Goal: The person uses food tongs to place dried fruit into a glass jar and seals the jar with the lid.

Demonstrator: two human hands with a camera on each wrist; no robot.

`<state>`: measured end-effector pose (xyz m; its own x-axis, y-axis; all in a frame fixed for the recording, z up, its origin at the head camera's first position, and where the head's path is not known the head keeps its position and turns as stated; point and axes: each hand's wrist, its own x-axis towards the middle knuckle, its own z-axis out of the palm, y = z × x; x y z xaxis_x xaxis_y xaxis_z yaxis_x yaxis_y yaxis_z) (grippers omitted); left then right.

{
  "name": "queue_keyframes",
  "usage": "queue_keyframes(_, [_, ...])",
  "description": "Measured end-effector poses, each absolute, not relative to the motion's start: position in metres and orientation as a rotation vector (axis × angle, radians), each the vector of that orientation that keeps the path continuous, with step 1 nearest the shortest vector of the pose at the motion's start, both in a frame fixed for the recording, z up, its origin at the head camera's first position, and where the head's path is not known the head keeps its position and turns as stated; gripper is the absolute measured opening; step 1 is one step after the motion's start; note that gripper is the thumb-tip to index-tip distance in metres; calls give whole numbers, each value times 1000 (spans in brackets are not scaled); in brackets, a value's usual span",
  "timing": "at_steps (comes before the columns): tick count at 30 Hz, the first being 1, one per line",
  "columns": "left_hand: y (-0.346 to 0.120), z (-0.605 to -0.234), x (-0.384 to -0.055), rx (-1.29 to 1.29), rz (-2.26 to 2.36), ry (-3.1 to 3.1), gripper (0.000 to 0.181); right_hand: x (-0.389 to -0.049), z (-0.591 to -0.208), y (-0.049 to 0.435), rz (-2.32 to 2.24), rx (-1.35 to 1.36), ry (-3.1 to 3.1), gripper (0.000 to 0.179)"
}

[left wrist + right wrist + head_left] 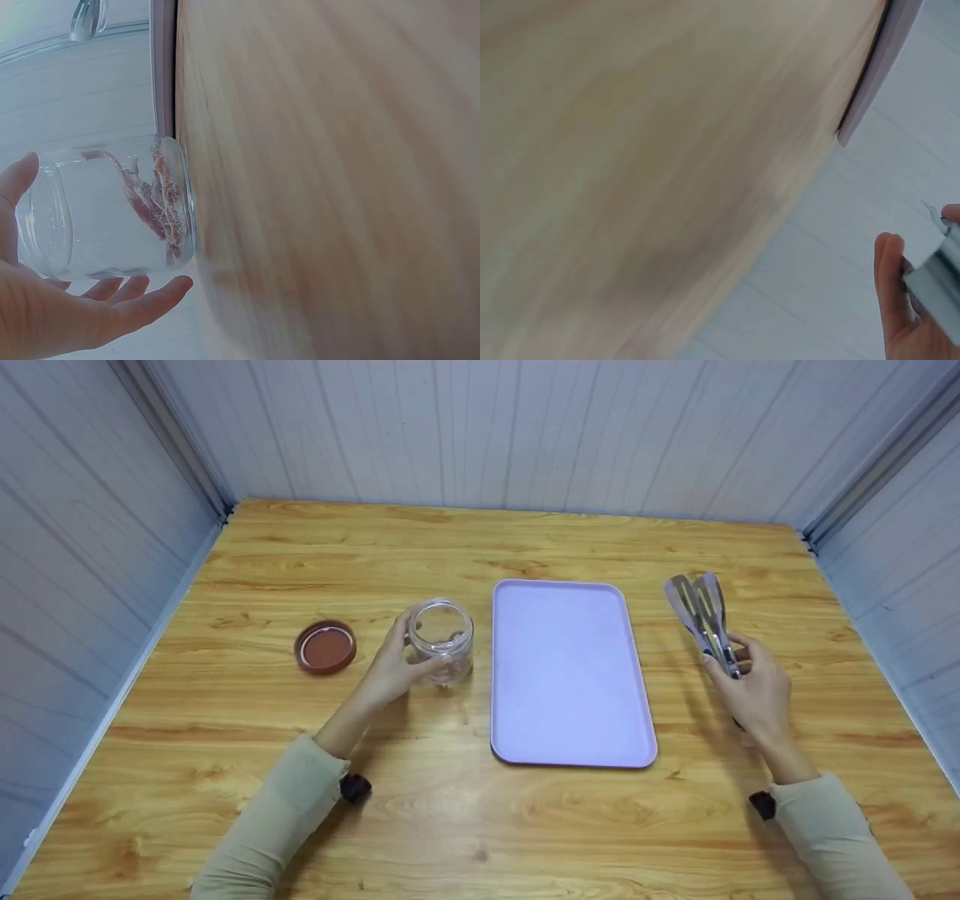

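Observation:
A clear jar (pixel 459 654) without its lid stands upright on the table, left of the tray. My left hand (pixel 388 673) holds it from the left side, thumb in front and fingers around the back. Wrinkled reddish-brown pieces with a pale coating (pixel 171 196) lie at the jar's bottom in the left wrist view. On the right, my right hand (pixel 759 690) grips metal tongs (pixel 684 594) by the handles. Their slotted ends point away from me, slightly apart, with nothing between them. Only part of the tongs shows in the right wrist view.
A pale purple tray (pixel 571 675) lies between the two hands with nothing on it. The round reddish-brown lid (pixel 328 649) rests inside up, left of the jar. Pale panel walls (pixel 480 431) border the wooden table (pixel 480 840) at the back and sides.

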<state>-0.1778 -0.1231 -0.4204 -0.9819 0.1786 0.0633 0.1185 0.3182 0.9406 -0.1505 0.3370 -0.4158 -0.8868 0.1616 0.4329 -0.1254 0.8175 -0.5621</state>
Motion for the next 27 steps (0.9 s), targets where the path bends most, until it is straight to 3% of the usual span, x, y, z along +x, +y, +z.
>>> queue_keyframes(27, [-123, -421, -177, 339, 1813, 2498, 85, -144, -422, 353, 645, -11, -2792, 53])
